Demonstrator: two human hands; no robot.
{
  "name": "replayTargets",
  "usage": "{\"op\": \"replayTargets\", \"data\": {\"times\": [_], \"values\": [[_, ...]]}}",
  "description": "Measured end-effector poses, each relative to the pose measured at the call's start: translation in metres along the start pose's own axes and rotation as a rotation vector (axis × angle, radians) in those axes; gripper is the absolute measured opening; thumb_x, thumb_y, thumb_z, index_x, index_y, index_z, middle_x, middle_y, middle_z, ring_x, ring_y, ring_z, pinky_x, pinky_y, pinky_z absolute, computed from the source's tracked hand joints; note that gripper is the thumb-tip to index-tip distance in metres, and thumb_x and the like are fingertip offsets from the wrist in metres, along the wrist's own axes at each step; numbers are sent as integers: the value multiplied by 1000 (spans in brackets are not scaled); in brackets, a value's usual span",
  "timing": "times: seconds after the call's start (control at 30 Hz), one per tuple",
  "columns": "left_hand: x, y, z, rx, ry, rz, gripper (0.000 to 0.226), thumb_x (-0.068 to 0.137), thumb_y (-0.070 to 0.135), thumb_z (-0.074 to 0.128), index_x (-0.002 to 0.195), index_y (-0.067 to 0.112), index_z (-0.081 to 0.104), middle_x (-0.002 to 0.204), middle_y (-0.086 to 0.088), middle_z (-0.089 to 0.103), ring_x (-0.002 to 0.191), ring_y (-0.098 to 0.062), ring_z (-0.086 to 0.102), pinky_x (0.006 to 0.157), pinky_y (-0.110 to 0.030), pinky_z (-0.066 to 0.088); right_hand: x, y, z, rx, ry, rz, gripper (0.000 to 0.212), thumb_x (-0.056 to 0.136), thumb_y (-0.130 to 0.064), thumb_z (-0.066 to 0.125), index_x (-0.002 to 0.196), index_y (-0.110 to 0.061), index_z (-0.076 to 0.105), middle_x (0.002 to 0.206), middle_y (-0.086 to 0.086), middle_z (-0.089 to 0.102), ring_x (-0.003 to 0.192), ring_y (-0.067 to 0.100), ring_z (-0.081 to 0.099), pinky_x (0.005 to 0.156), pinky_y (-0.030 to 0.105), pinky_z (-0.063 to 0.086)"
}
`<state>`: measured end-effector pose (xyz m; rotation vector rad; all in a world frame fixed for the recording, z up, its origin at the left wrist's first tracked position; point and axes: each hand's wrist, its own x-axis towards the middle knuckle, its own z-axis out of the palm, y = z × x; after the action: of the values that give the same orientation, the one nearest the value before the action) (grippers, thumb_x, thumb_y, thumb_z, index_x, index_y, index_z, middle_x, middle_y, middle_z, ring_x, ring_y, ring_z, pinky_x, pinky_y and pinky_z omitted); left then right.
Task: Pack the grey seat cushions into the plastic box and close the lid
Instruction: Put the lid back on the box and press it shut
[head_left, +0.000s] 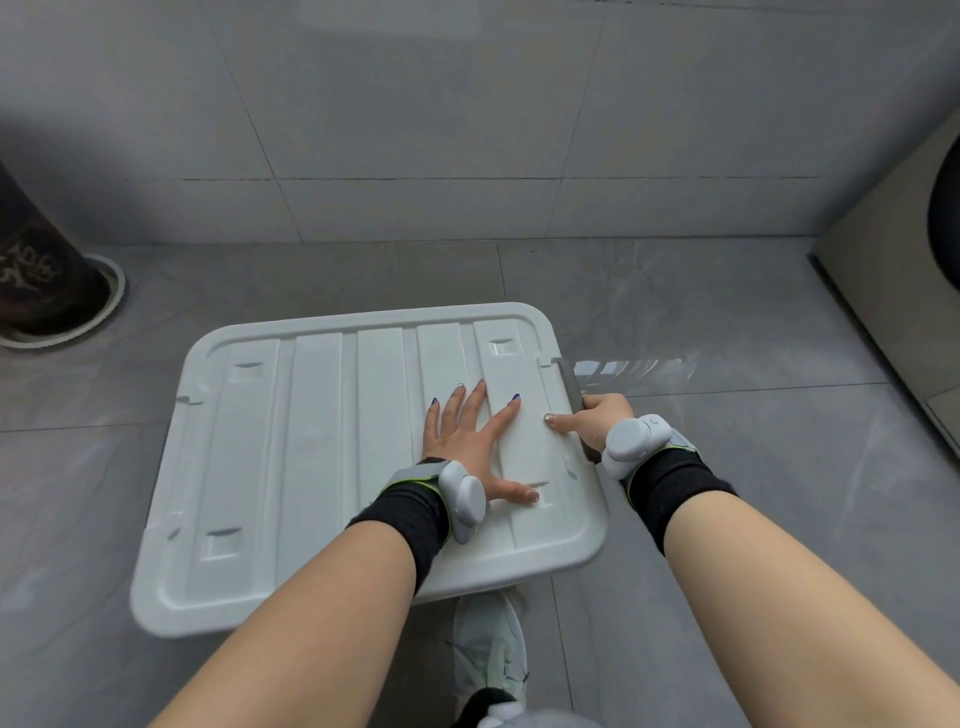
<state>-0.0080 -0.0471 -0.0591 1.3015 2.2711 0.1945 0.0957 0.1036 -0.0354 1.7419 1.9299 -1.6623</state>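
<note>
The plastic box stands on the floor with its white ribbed lid (322, 441) on top, covering everything inside; no cushions show. My left hand (467, 436) lies flat on the right half of the lid, fingers spread and straight. My right hand (597, 415) is at the lid's right edge, fingers curled round the grey latch handle (571, 395) there, thumb lying on the lid.
Grey floor tiles surround the box, with a tiled wall behind. A dark pipe with a white collar (52, 291) stands at the far left. A beige cabinet (893, 291) sits at the right. My shoe (491, 654) is just below the box's near edge.
</note>
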Motion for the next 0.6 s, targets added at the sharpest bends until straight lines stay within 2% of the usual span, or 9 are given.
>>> {"op": "replayTargets", "data": {"times": [0.07, 0.23, 0.3, 0.37, 0.43, 0.47, 0.5, 0.6], "values": [[0, 0, 0, -3, -4, 5, 117, 52, 79, 63, 145, 50, -2, 159, 3, -16, 146, -22, -22, 115, -44, -19, 1, 1, 2, 6, 6, -6, 34, 78, -10, 74, 109, 1, 67, 69, -1, 61, 59, 14, 56, 54, 23, 44], [-2, 1, -5, -15, -43, 15, 116, 56, 75, 66, 146, 48, -1, 159, 2, -16, 146, -24, -22, 115, -44, -19, 1, 3, 5, -65, 33, -56, 31, 79, -15, 73, 108, -3, 69, 88, 8, 68, 79, 24, 63, 78, 31, 52], [-3, -2, -13, -31, -63, 22, 111, 60, 68, 69, 147, 46, 4, 160, 2, -11, 147, -23, -18, 117, -43, -14, -2, -1, 5, -170, 56, -58, 31, 77, -20, 73, 105, -7, 70, 98, 9, 71, 92, 27, 66, 89, 34, 52], [-5, -6, -25, -72, -84, 42, 103, 66, 59, 72, 148, 43, 11, 161, 1, -2, 148, -23, -9, 120, -41, -5, -6, -7, 6, -229, 54, -48, 33, 77, -18, 71, 108, -8, 68, 102, 8, 70, 95, 28, 65, 88, 32, 51], [-11, -14, -40, -168, -105, 46, 95, 71, 48, 74, 147, 39, 18, 160, -1, 6, 148, -24, 1, 121, -39, 7, -14, -20, 11, -282, 51, -76, 40, 76, -17, 70, 114, -6, 62, 104, 7, 67, 95, 27, 62, 83, 30, 48], [-16, -19, -50, -220, -101, 35, 91, 72, 43, 74, 147, 38, 22, 160, -1, 9, 147, -25, 4, 120, -37, 11, -19, -28, 15, -308, 59, -105, 46, 76, -18, 70, 119, -7, 59, 111, 8, 66, 102, 28, 62, 86, 31, 48], [-17, -20, -55, -257, -95, 24, 87, 74, 39, 74, 146, 37, 25, 159, -1, 12, 147, -24, 7, 119, -36, 14, -21, -32, 16, -320, 68, -123, 56, 75, -21, 70, 128, -10, 53, 123, 8, 63, 111, 28, 59, 93, 33, 47], [-34, -39, -75, -337, -24, -53, 78, 77, 32, 73, 144, 33, 34, 157, 1, 20, 145, -22, 12, 117, -32, 17, -43, -57, 34, -357, 26, -186, 83, 79, -25, 70, 149, -16, 25, 152, 7, 34, 138, 26, 37, 111, 35, 34]]}}
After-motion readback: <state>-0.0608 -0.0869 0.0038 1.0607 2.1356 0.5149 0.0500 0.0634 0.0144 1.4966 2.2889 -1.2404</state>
